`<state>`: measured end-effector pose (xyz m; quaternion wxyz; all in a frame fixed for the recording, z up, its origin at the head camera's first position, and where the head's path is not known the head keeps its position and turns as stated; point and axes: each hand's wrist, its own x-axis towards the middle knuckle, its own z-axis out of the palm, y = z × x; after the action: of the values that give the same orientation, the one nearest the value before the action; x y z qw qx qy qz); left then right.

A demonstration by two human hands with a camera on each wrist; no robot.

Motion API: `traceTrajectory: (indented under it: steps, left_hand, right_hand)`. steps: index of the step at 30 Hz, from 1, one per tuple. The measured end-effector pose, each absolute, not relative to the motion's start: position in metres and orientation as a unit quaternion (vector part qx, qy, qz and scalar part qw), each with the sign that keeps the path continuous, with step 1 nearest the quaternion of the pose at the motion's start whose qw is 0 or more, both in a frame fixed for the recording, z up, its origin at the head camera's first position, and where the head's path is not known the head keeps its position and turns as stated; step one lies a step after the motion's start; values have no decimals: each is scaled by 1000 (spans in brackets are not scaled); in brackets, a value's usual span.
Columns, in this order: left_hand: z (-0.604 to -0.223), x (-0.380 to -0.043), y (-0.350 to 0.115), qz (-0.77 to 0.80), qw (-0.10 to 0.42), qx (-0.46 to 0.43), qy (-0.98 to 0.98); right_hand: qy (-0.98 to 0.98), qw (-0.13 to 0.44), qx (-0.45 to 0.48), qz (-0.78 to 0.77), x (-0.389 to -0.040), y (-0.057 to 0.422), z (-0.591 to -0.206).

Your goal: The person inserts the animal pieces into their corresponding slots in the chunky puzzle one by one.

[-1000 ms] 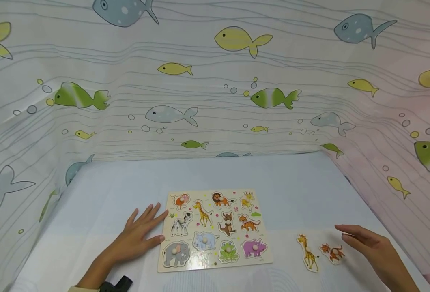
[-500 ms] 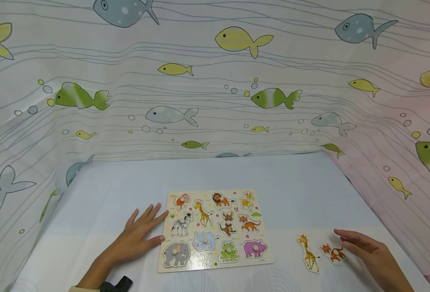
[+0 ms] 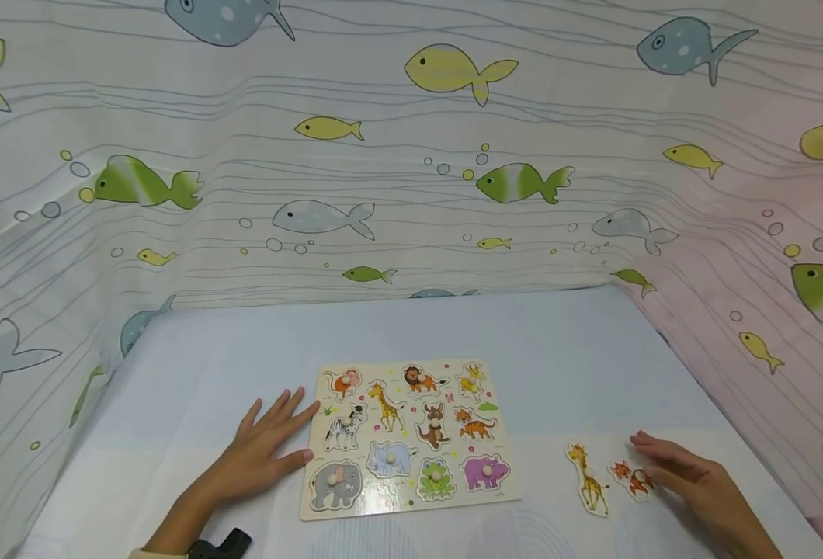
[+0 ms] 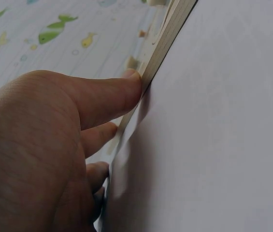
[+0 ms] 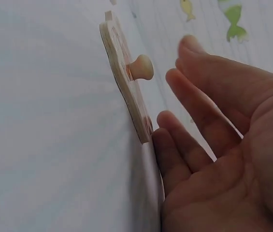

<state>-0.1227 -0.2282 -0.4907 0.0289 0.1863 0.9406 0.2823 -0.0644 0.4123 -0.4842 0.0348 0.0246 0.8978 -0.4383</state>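
Note:
A wooden peg puzzle board (image 3: 411, 508) with animal pictures lies on the table. My left hand (image 3: 261, 450) rests at its left edge with fingers spread; in the left wrist view the thumb (image 4: 112, 96) touches the board's wooden side (image 4: 163, 43). A loose tiger puzzle piece (image 3: 633, 477) lies to the right of the board, beside a loose giraffe piece (image 3: 588, 481). My right hand (image 3: 691, 481) hovers at the tiger piece's right side, fingers loosely bent. In the right wrist view, thumb and index finger stand apart from the piece's round knob (image 5: 142, 67).
Several knobbed pieces sit in the board, among them an elephant (image 3: 336, 485), a frog (image 3: 435, 480) and a purple hippo (image 3: 485, 472). The white-covered table (image 3: 258, 341) is enclosed by a fish-print curtain (image 3: 397, 171) at the back and both sides.
My right hand has moved left, over the right edge of the tiger piece. My left hand stays at the board. The head view has shifted slightly.

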Motion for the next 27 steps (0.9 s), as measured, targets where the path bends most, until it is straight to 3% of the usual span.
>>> traceTrajectory:
  steps: [12,20,27]
  left_hand:
    - [-493,-125,-229,282,24,194,939]
    - [-494,-126,-230,276,19,205,939]
    - [-494,-124,-231,283,21,202,937]
  right_hand:
    - [908,42,-62,-412,-62,414,-491]
    - [913,24,-89,-397,-61,413,-492]
    - [898,-19,-177,-402,-65,417,-496]
